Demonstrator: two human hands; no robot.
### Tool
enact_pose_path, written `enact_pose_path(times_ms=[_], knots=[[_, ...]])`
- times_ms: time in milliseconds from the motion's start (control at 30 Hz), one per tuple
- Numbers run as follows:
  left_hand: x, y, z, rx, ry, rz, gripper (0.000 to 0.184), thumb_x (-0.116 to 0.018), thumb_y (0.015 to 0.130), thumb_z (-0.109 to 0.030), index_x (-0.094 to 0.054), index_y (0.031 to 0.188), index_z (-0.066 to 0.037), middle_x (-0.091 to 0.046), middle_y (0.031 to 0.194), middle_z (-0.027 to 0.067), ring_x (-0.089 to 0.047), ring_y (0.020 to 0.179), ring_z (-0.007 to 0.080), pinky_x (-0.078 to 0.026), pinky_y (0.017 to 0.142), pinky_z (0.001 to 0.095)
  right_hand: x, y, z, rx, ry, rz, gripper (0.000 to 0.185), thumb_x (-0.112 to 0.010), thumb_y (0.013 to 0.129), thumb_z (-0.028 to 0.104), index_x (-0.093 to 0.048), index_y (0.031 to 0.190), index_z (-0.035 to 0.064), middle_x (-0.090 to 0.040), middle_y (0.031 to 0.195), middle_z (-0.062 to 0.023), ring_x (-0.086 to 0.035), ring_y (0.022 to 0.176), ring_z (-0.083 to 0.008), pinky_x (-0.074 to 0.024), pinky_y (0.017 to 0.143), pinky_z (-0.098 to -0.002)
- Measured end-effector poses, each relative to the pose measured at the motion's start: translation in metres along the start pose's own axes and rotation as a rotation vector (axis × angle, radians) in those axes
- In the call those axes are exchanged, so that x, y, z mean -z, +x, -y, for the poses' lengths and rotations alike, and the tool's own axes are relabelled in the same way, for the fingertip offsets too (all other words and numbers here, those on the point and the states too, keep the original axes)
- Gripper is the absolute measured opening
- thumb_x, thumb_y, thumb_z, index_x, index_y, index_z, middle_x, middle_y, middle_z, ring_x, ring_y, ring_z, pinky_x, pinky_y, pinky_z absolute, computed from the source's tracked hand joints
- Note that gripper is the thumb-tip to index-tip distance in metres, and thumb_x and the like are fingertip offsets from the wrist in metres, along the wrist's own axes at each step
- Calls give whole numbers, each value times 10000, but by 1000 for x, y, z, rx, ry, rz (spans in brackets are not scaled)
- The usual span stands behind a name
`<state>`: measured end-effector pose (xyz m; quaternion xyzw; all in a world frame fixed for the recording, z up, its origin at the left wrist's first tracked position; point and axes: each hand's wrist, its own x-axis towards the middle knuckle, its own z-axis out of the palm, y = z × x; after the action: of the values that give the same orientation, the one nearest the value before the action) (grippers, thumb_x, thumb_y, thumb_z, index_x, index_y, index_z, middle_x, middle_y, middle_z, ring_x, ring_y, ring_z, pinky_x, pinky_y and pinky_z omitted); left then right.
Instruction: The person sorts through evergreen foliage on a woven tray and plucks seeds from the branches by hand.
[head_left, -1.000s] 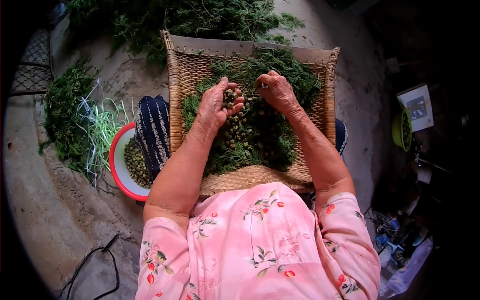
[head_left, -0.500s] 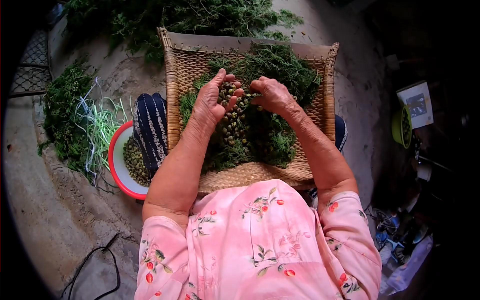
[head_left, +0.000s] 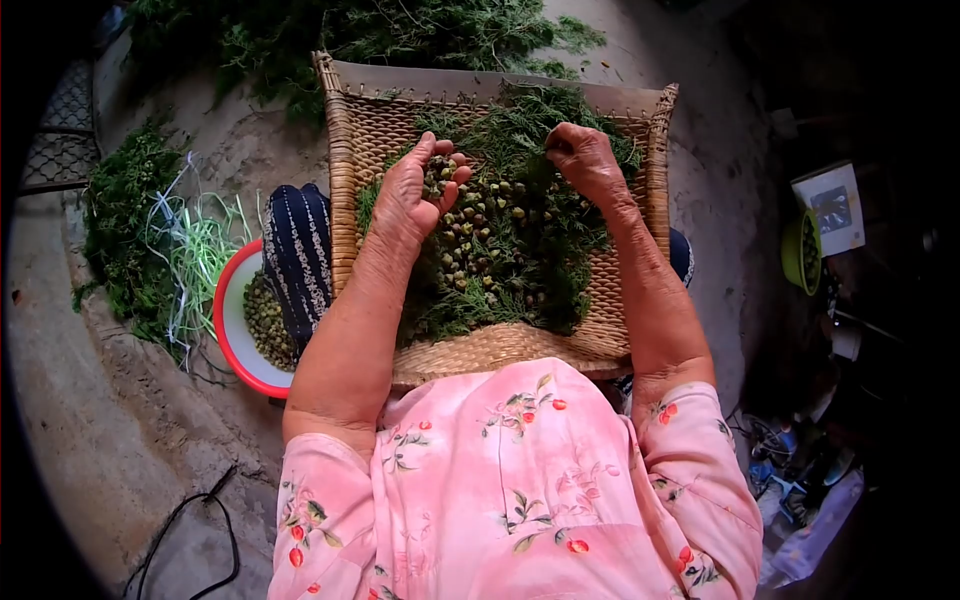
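Note:
A woven wicker tray [head_left: 342,190] rests across my lap, holding feathery evergreen sprigs [head_left: 505,128] and many small round green-brown cones [head_left: 487,222]. My left hand [head_left: 408,192] is cupped over the left part of the tray, thumb up and fingers curled around several cones [head_left: 438,178]. Over the sprigs at the tray's upper right is my right hand [head_left: 588,165], its thumb and fingers pinched together. Whatever lies between those fingertips is too small or dark to make out.
Left of my knee stands a red-rimmed white basin [head_left: 222,320] with more cones inside. Pale green and white plastic strips [head_left: 200,250] lie beside a heap of greenery [head_left: 130,215]. Further branches [head_left: 260,50] cover the floor beyond the tray. A green bowl [head_left: 795,255] sits at right.
My right hand has moved right and slightly up, away from my left hand. The left hand has shifted a little left, and more cones show between the hands.

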<state>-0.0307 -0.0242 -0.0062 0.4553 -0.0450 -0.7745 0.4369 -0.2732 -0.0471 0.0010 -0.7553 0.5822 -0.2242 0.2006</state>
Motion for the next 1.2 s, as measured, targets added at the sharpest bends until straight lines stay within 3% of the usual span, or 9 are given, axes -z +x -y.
enact_pose_path(times_ms=[133, 200, 400, 467, 533, 633, 800, 967, 1200], knots=[[-2, -1, 1, -10, 1, -29, 313, -578, 880, -360, -579, 993, -69, -618, 903, 87, -627, 696, 141, -468, 430, 159, 10, 0, -3, -197, 244, -4, 100, -643, 797, 69, -625, 890, 37, -608, 697, -11, -558, 582, -103, -462, 527, -248], [-2, -2, 1, -12, 10, -42, 314, -577, 880, -360, -580, 996, -68, -618, 910, 90, -627, 702, 143, -470, 431, 160, 24, 0, 4, -409, 602, 10, 98, -638, 816, 94, -629, 901, 47, -593, 684, 9, -534, 539, -70, -430, 472, -220], [-2, -1, 1, -10, 19, -43, 306, -570, 886, -353, -586, 998, -69, -617, 936, 95, -627, 715, 146, -475, 435, 163, 30, 2, -6, -395, 901, -58, 137, -641, 812, 93, -632, 928, 21, -613, 684, -9, -553, 552, -68, -440, 460, -224], [-2, -1, 1, -9, 28, -43, 305, -570, 886, -353, -586, 1001, -70, -618, 933, 94, -628, 714, 145, -477, 435, 164, 24, 3, -1, -417, 616, -329, 186, -644, 803, 95, -625, 969, 13, -618, 698, -18, -572, 584, -81, -462, 496, -232], [-3, -2, 2, -10, 33, -46, 305, -570, 886, -352, -587, 1001, -70, -619, 930, 93, -628, 714, 144, -477, 435, 164, 16, 3, -5, -391, 435, -328, 184, -646, 787, 97, -640, 955, 21, -629, 712, -41, -589, 618, -106, -484, 550, -261], [-3, -2, 3, -13, 43, -49, 301, -573, 885, -350, -590, 995, -70, -623, 913, 88, -630, 712, 141, -476, 434, 164, 0, -1, 4, -178, 278, -103, 114, -659, 758, 102, -664, 856, 44, -642, 742, -104, -607, 645, -181, -495, 630, -312], [-5, -3, 4, -14, 64, -46, 287, -575, 885, -341, -598, 977, -70, -632, 868, 75, -631, 701, 135, -479, 432, 169, -38, -11, 16, -94, -287, 95, 152, -670, 741, 174, -623, 800, 42, -627, 819, -140, -608, 812, -336, -494, 694, -424], [-5, -3, 9, -12, 129, -47, 272, -568, 891, -329, -602, 965, -69, -634, 841, 61, -630, 681, 136, -505, 453, 198, -41, -11, 13, -181, -301, 134, 172, -677, 705, 177, -619, 811, 54, -621, 822, -134, -607, 839, -323, -496, 702, -413], [-5, 0, 20, 4, 159, -4, 289, -557, 893, -343, -602, 958, -65, -631, 810, 64, -629, 666, 151, -533, 481, 232, -32, -11, 20, -97, -380, 118, 172, -655, 729, 183, -637, 837, 51, -631, 820, -138, -611, 830, -319, -496, 692, -415]])
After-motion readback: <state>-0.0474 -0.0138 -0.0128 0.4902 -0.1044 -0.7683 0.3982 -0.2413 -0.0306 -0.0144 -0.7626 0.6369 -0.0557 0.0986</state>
